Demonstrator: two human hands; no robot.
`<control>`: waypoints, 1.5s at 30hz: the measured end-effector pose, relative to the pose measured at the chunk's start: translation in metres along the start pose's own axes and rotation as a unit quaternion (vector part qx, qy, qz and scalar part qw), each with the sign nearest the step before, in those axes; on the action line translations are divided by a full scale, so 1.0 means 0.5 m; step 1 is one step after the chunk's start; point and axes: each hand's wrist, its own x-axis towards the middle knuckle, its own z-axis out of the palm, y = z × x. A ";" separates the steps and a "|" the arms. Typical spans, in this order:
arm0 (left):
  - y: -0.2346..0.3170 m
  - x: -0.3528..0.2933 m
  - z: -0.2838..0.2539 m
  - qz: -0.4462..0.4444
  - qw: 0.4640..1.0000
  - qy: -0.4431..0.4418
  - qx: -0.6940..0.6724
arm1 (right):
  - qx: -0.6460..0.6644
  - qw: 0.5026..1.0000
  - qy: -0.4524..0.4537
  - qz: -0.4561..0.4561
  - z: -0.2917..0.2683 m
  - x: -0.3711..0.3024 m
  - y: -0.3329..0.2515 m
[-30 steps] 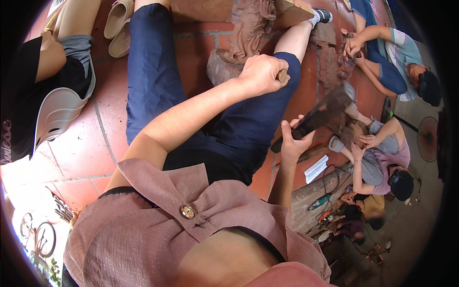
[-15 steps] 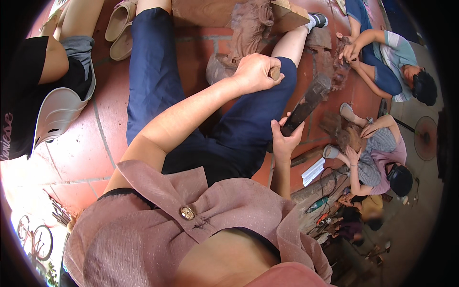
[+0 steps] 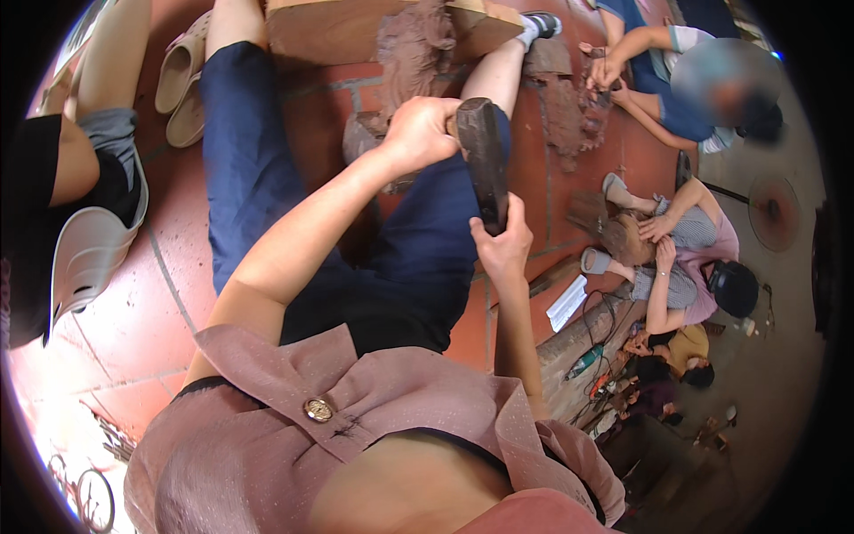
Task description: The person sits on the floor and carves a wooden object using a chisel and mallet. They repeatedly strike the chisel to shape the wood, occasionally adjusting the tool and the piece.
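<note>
My left hand [image 3: 416, 135] is closed around a tool with a round wooden handle [image 3: 453, 126]; its far end is hidden by my fist. My right hand [image 3: 504, 243] grips the lower end of a dark, bar-shaped mallet [image 3: 487, 169], which stands up at a slant. The mallet's upper end overlaps the handle's butt, and I cannot tell whether they touch. Just beyond my left fist, a rough reddish-brown wood carving [image 3: 414, 52] rests against a pale wooden block [image 3: 311, 34] between my feet.
Tan clogs [image 3: 182, 80] lie on the red tile floor at left, near a seated person with a grey cap [image 3: 93, 240]. Two people at right handle brown carved pieces [image 3: 569, 125]. White paper [image 3: 567, 303], cables and a green power tool [image 3: 584, 361] lie at lower right.
My right hand has swung the mallet up and left, bringing its upper end to the handle in my left hand. The whole view has shifted somewhat.
</note>
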 end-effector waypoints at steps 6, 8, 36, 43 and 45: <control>-0.013 0.013 -0.011 -0.039 0.999 -0.004 -0.003 | 0.134 0.990 0.031 0.029 0.012 -0.015 -0.002; -0.013 0.012 -0.016 -0.026 1.000 -0.010 -0.004 | 0.069 0.997 0.030 -0.010 0.014 -0.012 0.002; 0.049 -0.033 0.005 0.116 0.984 -0.112 0.073 | 0.632 0.701 -0.069 0.322 0.058 -0.042 0.072; 0.033 -0.036 0.009 0.063 0.993 -0.083 0.046 | 0.621 0.715 -0.062 0.315 0.065 -0.039 0.071; 0.030 -0.040 0.010 0.066 0.995 -0.071 0.039 | 0.621 0.716 -0.060 0.313 0.064 -0.041 0.075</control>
